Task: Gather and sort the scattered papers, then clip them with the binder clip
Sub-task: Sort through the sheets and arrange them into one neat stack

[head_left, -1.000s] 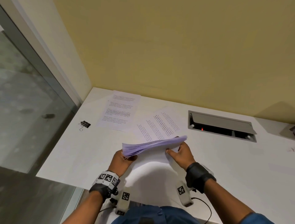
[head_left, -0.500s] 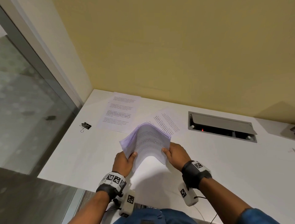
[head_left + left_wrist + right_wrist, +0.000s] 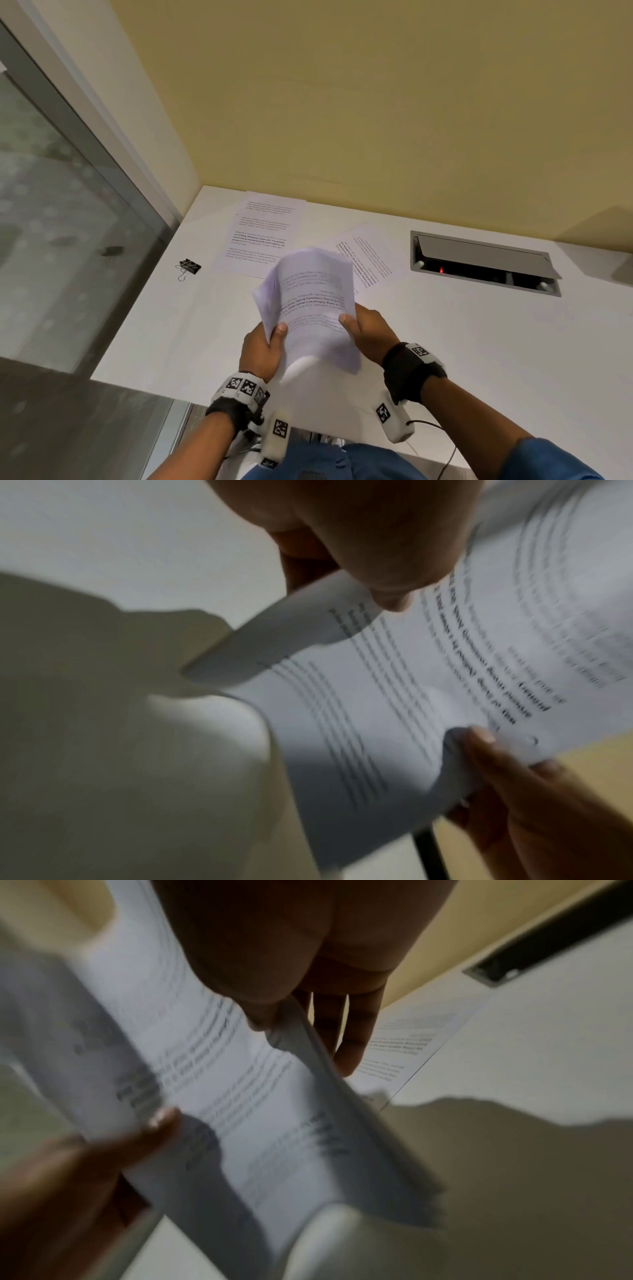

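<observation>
The gathered stack of papers (image 3: 310,305) is held up off the white desk (image 3: 479,342), tilted toward the person with its printed face showing, gripped low on both side edges. The left hand (image 3: 262,349) pinches the left edge, thumb on the front sheet and fingers curled behind; the right hand (image 3: 371,330) does the same on the right edge, and the right wrist view shows its thumb on the print and its fingers (image 3: 349,1031) spread behind the sheets. How many sheets are in the stack I cannot tell; the edges fan a little and the wrist views are blurred. Two loose sheets lie flat on the desk beyond it: one (image 3: 263,233) toward the far left corner, one (image 3: 368,257) skewed just behind the stack and partly hidden by it. One black binder clip (image 3: 189,266) sits apart on the left, near the desk's edge by the glass partition (image 3: 68,222). To the right is one cable hatch (image 3: 483,262) set in the desk, its lid open and a red light inside. I would say gathering is the step in hand, not finished; next, one hand has to let go and reach for the nearer skewed sheet, while the other keeps the stack from splaying.
</observation>
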A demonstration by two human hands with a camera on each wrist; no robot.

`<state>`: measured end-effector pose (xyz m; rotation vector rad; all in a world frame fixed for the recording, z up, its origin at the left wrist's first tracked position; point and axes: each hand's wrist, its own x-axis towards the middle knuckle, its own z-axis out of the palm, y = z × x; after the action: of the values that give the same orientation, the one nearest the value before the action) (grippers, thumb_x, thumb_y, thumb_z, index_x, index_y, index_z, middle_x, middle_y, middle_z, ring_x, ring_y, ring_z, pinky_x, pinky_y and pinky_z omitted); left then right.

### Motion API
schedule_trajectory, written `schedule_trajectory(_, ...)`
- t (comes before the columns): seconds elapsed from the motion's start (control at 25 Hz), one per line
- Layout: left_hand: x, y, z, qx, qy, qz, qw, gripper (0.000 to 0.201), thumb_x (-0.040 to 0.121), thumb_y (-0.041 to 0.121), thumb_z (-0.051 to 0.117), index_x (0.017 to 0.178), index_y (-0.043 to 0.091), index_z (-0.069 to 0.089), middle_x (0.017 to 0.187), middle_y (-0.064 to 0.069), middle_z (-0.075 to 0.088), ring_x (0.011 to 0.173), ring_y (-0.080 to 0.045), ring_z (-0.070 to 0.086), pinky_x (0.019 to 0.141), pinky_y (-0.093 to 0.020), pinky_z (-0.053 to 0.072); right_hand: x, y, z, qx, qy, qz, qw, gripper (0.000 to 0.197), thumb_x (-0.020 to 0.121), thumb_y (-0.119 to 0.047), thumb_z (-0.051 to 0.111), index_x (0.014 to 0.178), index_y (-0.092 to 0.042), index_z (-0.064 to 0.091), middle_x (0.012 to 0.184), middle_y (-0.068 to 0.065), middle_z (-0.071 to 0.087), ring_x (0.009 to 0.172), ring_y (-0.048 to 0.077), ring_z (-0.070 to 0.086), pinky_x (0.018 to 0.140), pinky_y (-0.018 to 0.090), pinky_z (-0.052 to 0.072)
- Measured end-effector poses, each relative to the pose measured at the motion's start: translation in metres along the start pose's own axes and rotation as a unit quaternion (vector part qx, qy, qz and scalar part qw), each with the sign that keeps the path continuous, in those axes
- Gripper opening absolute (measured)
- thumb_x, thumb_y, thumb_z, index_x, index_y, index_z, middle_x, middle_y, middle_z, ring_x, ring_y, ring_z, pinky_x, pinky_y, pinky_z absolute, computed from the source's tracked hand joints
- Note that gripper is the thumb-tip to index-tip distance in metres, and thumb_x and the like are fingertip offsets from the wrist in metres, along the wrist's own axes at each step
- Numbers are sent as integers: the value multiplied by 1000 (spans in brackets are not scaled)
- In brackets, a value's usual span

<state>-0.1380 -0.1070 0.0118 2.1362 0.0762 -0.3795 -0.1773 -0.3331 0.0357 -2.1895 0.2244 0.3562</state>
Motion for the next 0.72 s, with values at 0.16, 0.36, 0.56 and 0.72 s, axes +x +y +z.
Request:
schedule_trajectory(0.16,6,-20,-33,-36,8,-47,998,36,92,33,57,102,0,65,92,-15,68,88,-28,63,77,-34,46,23,3,11,105,44,-4,993,23,98,-27,45,118,-23,56,99,-11,64,92,7,57,86,24,43)
schedule_trajectory(0.36,8,-36,-69,-31,53,-114,992,24,95,16,56,78,-1,55,71,-17,58,69,-26,54,60,-30,39,74,55,25,-121,-80,99,984,64,89,-37,54,145,-16,30,150,4,39,136,23,39,111,39,33)
schedule_trajectory(0.56,7,-48,-86,-54,78,-156,983,24,95,20,55,88,-2,55,76,-16,58,67,-25,54,72,-32,42,84,81,32,-337,-124,148,922,69,87,-40,58,143,-21,22,160,1,5,143,31,20,109,59,24)
schedule_trajectory(0.72,6,-55,-90,-65,88,-167,980,26,95,22,55,96,-4,57,81,-18,61,74,-29,57,71,-32,43,72,72,44,-396,-122,145,899,74,89,-38,53,148,-20,13,154,15,20,134,36,31,108,51,29)
